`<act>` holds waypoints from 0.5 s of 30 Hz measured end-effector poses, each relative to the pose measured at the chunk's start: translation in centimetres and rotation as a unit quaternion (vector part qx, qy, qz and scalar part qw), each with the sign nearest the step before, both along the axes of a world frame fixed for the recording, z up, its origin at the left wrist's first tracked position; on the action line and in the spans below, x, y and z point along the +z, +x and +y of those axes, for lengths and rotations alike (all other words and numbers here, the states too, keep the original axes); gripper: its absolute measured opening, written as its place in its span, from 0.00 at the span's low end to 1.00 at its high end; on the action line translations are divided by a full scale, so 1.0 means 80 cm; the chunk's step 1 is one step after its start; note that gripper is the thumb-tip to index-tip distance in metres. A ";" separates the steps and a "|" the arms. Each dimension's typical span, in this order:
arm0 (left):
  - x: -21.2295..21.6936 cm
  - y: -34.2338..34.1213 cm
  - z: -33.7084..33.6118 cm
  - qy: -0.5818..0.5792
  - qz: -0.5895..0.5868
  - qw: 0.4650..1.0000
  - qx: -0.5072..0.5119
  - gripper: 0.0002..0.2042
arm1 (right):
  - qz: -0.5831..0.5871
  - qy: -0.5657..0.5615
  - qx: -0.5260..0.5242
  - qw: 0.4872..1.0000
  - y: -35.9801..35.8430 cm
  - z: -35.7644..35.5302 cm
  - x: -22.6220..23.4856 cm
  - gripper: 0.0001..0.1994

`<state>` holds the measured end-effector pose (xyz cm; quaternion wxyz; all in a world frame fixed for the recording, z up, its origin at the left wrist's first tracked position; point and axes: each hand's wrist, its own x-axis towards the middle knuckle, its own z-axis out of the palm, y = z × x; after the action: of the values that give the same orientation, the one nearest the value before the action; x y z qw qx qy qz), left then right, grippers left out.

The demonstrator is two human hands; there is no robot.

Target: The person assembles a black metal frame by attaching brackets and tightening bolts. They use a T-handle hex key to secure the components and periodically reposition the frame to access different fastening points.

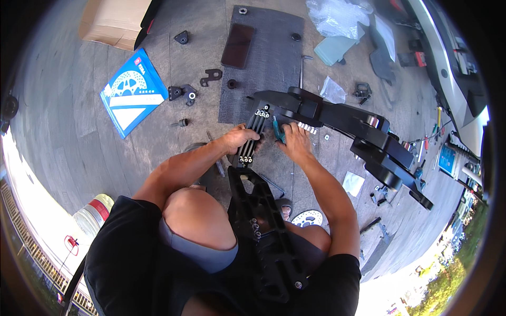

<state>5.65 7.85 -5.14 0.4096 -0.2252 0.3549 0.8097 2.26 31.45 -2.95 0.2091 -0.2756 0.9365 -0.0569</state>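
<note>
A long black metal frame rises from between my knees, tilted away from me. At its far end is a slatted black section with silver bolts at both ends. My left hand is wrapped round that section's left side, thumb across the slats. Just right of it, my right hand is closed on a teal-handled tool; its exact kind is hard to make out. Beyond both hands, a thick black jointed arm assembly extends to the right. A short silver ribbed piece shows beside my right fingers.
A dark mat bears a phone. To its left lie a blue packet and black brackets. A cardboard box is at the far left. Plastic wrap lies far right, a brake disc near my foot.
</note>
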 end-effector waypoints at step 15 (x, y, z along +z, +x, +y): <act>-0.005 -0.004 -0.005 0.053 -0.012 0.998 0.019 0.13 | 0.012 -0.027 -0.001 1.000 0.010 -0.003 0.011 0.23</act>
<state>5.36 7.44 -5.54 0.4095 -0.2194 0.3023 0.8323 3.10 31.19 -2.05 0.1899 -0.2808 0.9375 -0.0790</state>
